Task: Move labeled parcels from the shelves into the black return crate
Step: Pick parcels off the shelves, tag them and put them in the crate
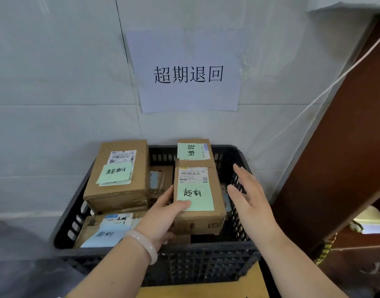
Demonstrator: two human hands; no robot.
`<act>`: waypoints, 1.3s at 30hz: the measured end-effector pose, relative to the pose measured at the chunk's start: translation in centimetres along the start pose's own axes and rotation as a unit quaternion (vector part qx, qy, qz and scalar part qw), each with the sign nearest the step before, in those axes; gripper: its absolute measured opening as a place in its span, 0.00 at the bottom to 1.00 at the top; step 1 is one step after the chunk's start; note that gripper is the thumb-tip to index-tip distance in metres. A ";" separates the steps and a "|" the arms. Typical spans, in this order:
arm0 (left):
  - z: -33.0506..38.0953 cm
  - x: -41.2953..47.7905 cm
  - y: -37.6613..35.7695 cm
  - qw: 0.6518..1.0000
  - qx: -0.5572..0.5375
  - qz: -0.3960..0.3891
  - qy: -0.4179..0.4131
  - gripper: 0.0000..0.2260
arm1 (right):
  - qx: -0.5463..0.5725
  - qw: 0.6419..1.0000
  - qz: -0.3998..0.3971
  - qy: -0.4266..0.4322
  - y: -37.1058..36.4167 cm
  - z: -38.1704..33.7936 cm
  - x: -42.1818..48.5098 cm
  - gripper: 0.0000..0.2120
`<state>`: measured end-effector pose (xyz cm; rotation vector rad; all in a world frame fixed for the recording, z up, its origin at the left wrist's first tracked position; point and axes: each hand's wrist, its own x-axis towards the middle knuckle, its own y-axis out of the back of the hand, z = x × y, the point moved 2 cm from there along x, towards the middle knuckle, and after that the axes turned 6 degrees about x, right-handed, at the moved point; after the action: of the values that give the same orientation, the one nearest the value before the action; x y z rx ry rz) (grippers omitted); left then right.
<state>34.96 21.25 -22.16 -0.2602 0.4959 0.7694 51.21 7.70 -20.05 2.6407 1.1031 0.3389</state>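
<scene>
The black return crate (pixel 206 267) stands on the floor against a white wall, under a paper sign (pixel 184 72) with 4 printed characters; the person's left hand (pixel 163 214) grips the near left corner of a cardboard parcel (pixel 198 220) inside the crate's right half, thumb on top at the edge of its green handwritten note (pixel 194 197), fingers curled under the box's side; a pale bangle (pixel 144 246) sits on that wrist. The right hand (pixel 249 203) hovers just beside the parcel's right side, over the crate's right wall, fingers straight and spread, holding nothing and not plainly touching the box.

3 more labeled parcels crowd the crate: a large box (pixel 118 190) with a shipping label and green note fills the left rear; a smaller box (pixel 194 150) with a green note stands behind the held parcel, touching its far edge; a flatter parcel (pixel 107 231) with a blue note lies low in the near left corner, partly under the large box. Another carton (pixel 161 181) shows in the gap between the large box and the held one, mostly hidden.

A dark brown wooden panel (pixel 335 158) leans close at the crate's right; a white cord (pixel 313 97) runs along the wall beside it; a cardboard sheet (pixel 206 289) lies against the crate's near wall.
</scene>
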 end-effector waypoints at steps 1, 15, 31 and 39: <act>0.1 -0.1 0.1 1.000 0.001 -0.001 0.000 0.34 | -0.001 1.000 -0.003 0.004 0.1 0.0 0.1 0.25; 5.3 -2.3 -0.1 0.994 -0.093 0.000 -0.061 0.14 | 0.029 0.999 -0.003 0.033 1.1 -1.1 1.1 0.21; 10.9 1.2 -0.6 0.995 -0.001 0.044 -0.084 0.11 | 0.023 0.999 0.002 0.041 1.6 -2.1 2.9 0.21; 12.6 4.2 -0.4 0.984 0.087 0.119 -0.103 0.06 | 0.012 0.999 -0.003 0.033 2.0 -2.0 3.4 0.22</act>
<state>42.01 28.60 -13.53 0.0438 0.3993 0.9678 54.21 9.08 -17.11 2.6645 1.1439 0.4177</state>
